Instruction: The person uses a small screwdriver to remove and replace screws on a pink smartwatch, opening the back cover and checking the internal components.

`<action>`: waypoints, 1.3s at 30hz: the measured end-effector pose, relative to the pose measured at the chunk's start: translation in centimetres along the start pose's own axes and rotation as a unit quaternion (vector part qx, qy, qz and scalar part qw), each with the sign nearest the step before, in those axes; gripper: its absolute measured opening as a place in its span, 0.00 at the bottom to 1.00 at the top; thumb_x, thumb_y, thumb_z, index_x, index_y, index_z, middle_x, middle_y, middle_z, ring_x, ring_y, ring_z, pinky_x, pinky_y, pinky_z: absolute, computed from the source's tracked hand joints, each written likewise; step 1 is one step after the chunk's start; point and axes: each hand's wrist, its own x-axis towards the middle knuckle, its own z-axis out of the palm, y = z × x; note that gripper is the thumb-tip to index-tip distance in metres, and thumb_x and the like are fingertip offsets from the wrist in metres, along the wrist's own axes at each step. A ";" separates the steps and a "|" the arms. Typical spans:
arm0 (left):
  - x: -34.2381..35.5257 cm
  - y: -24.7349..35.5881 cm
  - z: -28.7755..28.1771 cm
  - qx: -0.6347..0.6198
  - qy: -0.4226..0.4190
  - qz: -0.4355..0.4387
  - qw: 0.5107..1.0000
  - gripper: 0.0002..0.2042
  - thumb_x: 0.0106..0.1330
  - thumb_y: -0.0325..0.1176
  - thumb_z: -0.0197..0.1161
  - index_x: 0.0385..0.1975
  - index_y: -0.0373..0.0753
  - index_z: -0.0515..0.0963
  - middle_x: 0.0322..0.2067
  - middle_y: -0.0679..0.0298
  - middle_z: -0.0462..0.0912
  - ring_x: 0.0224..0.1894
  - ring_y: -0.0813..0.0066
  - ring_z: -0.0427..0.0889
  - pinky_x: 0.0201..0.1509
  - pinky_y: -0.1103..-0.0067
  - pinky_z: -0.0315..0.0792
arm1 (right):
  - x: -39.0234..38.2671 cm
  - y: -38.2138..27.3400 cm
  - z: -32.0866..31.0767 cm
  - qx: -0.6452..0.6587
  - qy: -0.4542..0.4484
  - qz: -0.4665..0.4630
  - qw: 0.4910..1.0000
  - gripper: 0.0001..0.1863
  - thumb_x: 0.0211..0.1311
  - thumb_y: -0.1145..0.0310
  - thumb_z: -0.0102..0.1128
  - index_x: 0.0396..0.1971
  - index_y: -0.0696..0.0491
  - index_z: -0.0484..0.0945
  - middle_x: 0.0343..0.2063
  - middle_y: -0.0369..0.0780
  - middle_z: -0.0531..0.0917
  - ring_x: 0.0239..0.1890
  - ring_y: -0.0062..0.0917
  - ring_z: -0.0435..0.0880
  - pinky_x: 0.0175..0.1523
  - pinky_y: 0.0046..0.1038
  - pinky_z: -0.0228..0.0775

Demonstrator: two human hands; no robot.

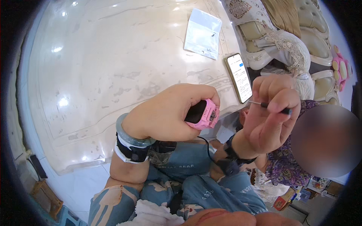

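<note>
My left hand is wrapped round a pink watch case with a dark screen, its lug end turned to the right. No strap shows on that end. To the right, my right hand is raised and pinches a small screwdriver with a black handle between thumb and fingers. Its thin metal shaft points left, toward the watch but apart from it. Just beyond my right hand, a phone with a lit screen lies at the table's right edge.
A pale, shiny covered table spreads ahead and to the left. A clear plastic bag with tiny dark bits on it lies at the far right. Cream cushioned seats stand beyond the table. Another person in a purple patterned top is close at my right.
</note>
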 end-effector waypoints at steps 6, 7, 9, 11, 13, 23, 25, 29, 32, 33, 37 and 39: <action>-0.3 0.0 0.0 -0.035 -0.017 -0.029 0.999 0.11 0.50 0.21 0.64 0.32 0.38 0.71 0.28 0.70 0.74 0.31 0.84 0.70 0.35 0.85 0.66 | -2.3 0.7 3.5 0.048 0.146 -0.032 0.988 0.15 0.73 0.58 0.43 0.39 0.56 0.62 0.22 0.40 0.66 0.20 0.21 0.62 0.26 0.27 0.59; -0.3 -0.2 0.1 -0.033 -0.004 -0.020 0.999 0.13 0.45 0.22 0.63 0.33 0.37 0.72 0.27 0.65 0.75 0.29 0.78 0.71 0.35 0.82 0.68 | -2.7 0.8 4.1 0.049 0.149 -0.033 0.987 0.15 0.73 0.58 0.43 0.39 0.56 0.62 0.22 0.40 0.66 0.20 0.21 0.62 0.26 0.27 0.59; -0.4 -0.4 0.2 -0.029 0.009 -0.011 0.999 0.15 0.41 0.23 0.62 0.33 0.37 0.73 0.25 0.60 0.75 0.28 0.72 0.72 0.34 0.78 0.69 | -3.4 0.7 5.1 0.128 0.210 -0.034 0.969 0.19 0.70 0.53 0.47 0.38 0.56 0.61 0.22 0.44 0.72 0.21 0.26 0.71 0.22 0.25 0.65; -0.4 -0.4 0.4 -0.069 0.006 -0.005 0.998 0.15 0.41 0.22 0.61 0.33 0.36 0.73 0.25 0.61 0.75 0.28 0.73 0.72 0.34 0.79 0.69 | -3.4 0.5 5.1 0.088 0.211 -0.038 0.973 0.20 0.70 0.52 0.47 0.39 0.56 0.60 0.20 0.44 0.72 0.19 0.25 0.71 0.21 0.25 0.67; -0.3 0.0 0.2 -0.060 -0.005 -0.019 0.998 0.13 0.44 0.21 0.63 0.32 0.37 0.72 0.27 0.66 0.75 0.31 0.79 0.71 0.36 0.82 0.67 | -3.4 0.5 4.8 0.033 0.200 -0.052 0.978 0.20 0.70 0.51 0.48 0.39 0.56 0.61 0.19 0.44 0.72 0.17 0.25 0.71 0.21 0.24 0.65; -0.2 -0.8 0.6 -0.048 0.016 -0.004 0.999 0.14 0.43 0.22 0.61 0.34 0.36 0.74 0.24 0.58 0.76 0.27 0.70 0.73 0.33 0.78 0.69 | -3.5 0.9 4.9 -0.002 0.196 -0.064 0.979 0.21 0.69 0.51 0.50 0.37 0.56 0.63 0.19 0.44 0.74 0.17 0.25 0.72 0.21 0.21 0.61; -0.3 -0.6 0.4 -0.034 0.021 -0.004 0.999 0.15 0.43 0.21 0.61 0.34 0.36 0.74 0.24 0.58 0.76 0.27 0.70 0.73 0.32 0.78 0.68 | -3.5 1.0 4.9 0.002 0.190 -0.063 0.980 0.21 0.69 0.51 0.50 0.37 0.56 0.63 0.19 0.43 0.74 0.18 0.24 0.72 0.22 0.21 0.61; -0.3 -0.6 0.4 -0.045 0.014 -0.015 0.999 0.15 0.42 0.21 0.62 0.34 0.36 0.74 0.24 0.58 0.76 0.27 0.71 0.73 0.32 0.78 0.68 | -3.6 0.8 4.6 -0.030 0.175 -0.043 0.983 0.20 0.69 0.51 0.50 0.37 0.56 0.63 0.19 0.43 0.74 0.18 0.24 0.72 0.22 0.21 0.61; -0.1 0.2 0.1 -0.038 -0.024 -0.048 0.998 0.12 0.49 0.20 0.64 0.33 0.37 0.72 0.31 0.68 0.76 0.34 0.82 0.71 0.38 0.85 0.67 | -3.5 0.9 4.5 -0.038 0.173 -0.049 0.983 0.20 0.69 0.52 0.50 0.37 0.56 0.63 0.19 0.42 0.74 0.19 0.24 0.72 0.22 0.21 0.62; -0.3 0.1 0.1 -0.038 -0.021 -0.049 0.998 0.12 0.49 0.20 0.64 0.33 0.37 0.72 0.31 0.68 0.76 0.34 0.82 0.71 0.38 0.85 0.67 | -3.5 0.9 4.6 -0.034 0.174 -0.053 0.983 0.20 0.69 0.52 0.49 0.37 0.56 0.64 0.19 0.42 0.74 0.18 0.23 0.71 0.22 0.21 0.61; -0.5 -0.1 0.0 -0.023 -0.010 -0.043 0.999 0.12 0.50 0.20 0.64 0.32 0.37 0.71 0.30 0.68 0.75 0.34 0.82 0.71 0.38 0.85 0.67 | -3.5 1.1 4.9 -0.010 0.178 -0.055 0.982 0.20 0.69 0.52 0.49 0.37 0.56 0.64 0.19 0.42 0.72 0.17 0.23 0.70 0.20 0.21 0.61; -0.4 -0.1 0.0 -0.020 -0.009 -0.037 0.999 0.11 0.50 0.20 0.64 0.32 0.37 0.71 0.30 0.68 0.75 0.34 0.82 0.71 0.38 0.85 0.67 | -3.4 1.1 4.8 -0.009 0.176 -0.055 0.983 0.20 0.69 0.52 0.49 0.37 0.56 0.64 0.19 0.42 0.72 0.17 0.23 0.70 0.20 0.21 0.61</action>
